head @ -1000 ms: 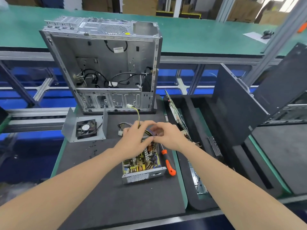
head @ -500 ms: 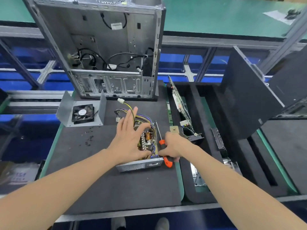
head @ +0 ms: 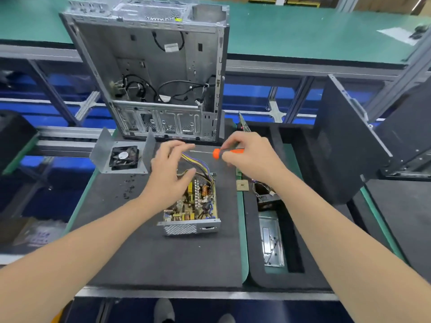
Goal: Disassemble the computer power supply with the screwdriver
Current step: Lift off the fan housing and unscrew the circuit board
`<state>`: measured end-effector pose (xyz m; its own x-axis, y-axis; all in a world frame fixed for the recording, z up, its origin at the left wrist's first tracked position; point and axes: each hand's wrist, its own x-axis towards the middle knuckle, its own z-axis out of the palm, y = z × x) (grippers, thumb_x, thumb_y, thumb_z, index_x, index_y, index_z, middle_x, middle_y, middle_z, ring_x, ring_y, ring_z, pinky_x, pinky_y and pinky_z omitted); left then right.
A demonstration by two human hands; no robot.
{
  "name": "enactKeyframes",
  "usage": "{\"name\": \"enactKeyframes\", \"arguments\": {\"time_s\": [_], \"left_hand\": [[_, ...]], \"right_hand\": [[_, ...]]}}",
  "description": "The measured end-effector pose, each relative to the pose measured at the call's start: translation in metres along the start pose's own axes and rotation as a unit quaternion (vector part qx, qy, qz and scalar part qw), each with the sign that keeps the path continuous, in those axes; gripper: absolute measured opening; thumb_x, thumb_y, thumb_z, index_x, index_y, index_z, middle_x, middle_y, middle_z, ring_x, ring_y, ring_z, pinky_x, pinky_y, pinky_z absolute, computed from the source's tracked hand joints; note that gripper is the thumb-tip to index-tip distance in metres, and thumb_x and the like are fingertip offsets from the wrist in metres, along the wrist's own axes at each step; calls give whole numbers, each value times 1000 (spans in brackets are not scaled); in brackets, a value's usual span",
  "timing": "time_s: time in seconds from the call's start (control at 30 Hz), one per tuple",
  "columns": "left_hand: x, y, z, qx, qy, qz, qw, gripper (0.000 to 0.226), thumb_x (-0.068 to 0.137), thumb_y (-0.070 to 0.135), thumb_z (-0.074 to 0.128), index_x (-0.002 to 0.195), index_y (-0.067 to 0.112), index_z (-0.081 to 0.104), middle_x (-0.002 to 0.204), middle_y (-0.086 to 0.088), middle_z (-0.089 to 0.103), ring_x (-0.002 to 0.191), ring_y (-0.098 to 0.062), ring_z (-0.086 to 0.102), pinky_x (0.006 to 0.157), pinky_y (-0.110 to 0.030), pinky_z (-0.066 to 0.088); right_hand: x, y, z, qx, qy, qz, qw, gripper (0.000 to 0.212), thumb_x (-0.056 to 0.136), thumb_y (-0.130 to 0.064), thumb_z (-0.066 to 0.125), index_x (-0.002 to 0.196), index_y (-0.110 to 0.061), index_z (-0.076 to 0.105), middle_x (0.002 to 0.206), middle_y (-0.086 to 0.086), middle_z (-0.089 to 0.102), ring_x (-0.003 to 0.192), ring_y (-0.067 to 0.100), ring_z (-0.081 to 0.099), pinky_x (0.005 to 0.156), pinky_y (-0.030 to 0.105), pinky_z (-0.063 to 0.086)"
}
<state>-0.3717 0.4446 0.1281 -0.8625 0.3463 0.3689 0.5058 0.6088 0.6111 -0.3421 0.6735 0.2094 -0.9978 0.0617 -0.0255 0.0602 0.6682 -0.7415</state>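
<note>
My right hand (head: pixel 248 157) grips the screwdriver (head: pixel 218 153), shaft level for aiming; my left hand (head: pixel 168 179), fingers spread, hovers over the supply (head: pixel 182 229), probably to steady it.

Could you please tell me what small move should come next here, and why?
Probably lower the screwdriver tip into the open power supply: the right hand grips it level, off the unit, the left hand hovers open, and the circuit board sits inside.

Right hand (head: pixel 250 157) lifted screwdriver (head: pixel 225 152), left hand (head: pixel 171 173) raised
</note>
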Motion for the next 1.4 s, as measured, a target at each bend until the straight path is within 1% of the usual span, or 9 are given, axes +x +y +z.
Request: {"name": "enactKeyframes", "arguments": {"time_s": [0.1,0.17,0.33,0.43,0.53,0.8,0.97,1.23,1.4], "left_hand": [[-4,-6,-6,-24,-77,41,996,27,95,13,72,120,21,72,110,7,63,102,-4,60,90,-33,51],[-12,-12,-6,-40,-87,20,995,15,93,13,76,103,23,77,102,13,67,97,-5,63,87,-32,52],[-23,-24,-5,-192,-174,-131,957,28,91,15,78,91,28,54,88,5,78,78,-12,73,75,-26,57],[-25,-27,1,-236,-241,-145,930,25,89,13,81,86,31,64,84,-1,78,64,-23,73,66,-30,59],[-27,-30,12,-205,-263,-141,932,30,88,23,81,97,41,59,87,8,79,53,-17,67,63,-28,58],[-21,-46,25,-181,-237,-59,953,17,86,24,84,90,38,74,80,23,70,65,-1,59,64,-11,43],[-13,-45,19,-212,-269,-42,938,47,88,19,82,78,60,63,70,25,64,54,1,52,54,-7,38],[-10,-41,19,-189,-275,-15,943,60,88,10,80,73,63,57,76,32,60,65,10,56,58,-2,35],[-14,-44,22,-175,-269,-8,947,26,88,12,79,84,36,68,83,34,61,76,13,57,66,-3,38]], "right_hand": [[4,-17,-13,-42,-86,-39,995,8,75,-37,80,81,-33,77,66,-10,71,54,4,61,54,27,50],[9,-24,-9,-50,-126,-55,989,8,74,-30,81,80,-29,76,56,-5,68,42,8,58,46,28,50],[32,-32,19,-106,-142,-90,980,23,71,-46,80,73,-25,69,59,-3,70,52,10,64,48,26,47],[42,-26,43,-96,-133,-88,982,31,65,-43,80,66,-15,66,53,0,60,49,12,50,49,35,45],[44,-14,64,-62,-112,-101,987,34,67,-36,80,56,-15,55,47,-5,53,47,9,44,46,30,40],[42,10,88,-20,-130,-89,987,30,60,-38,70,61,-11,58,52,2,54,51,10,39,48,39,45],[37,11,91,-11,-146,-106,984,28,55,-38,68,64,-13,60,55,2,55,53,10,39,48,37,44],[33,9,89,-23,-149,-125,981,24,58,-37,69,67,-15,62,56,1,55,55,12,42,51,39,46],[30,8,88,-36,-144,-130,980,26,57,-39,69,67,-16,61,56,-1,56,55,13,43,50,38,45]]}}
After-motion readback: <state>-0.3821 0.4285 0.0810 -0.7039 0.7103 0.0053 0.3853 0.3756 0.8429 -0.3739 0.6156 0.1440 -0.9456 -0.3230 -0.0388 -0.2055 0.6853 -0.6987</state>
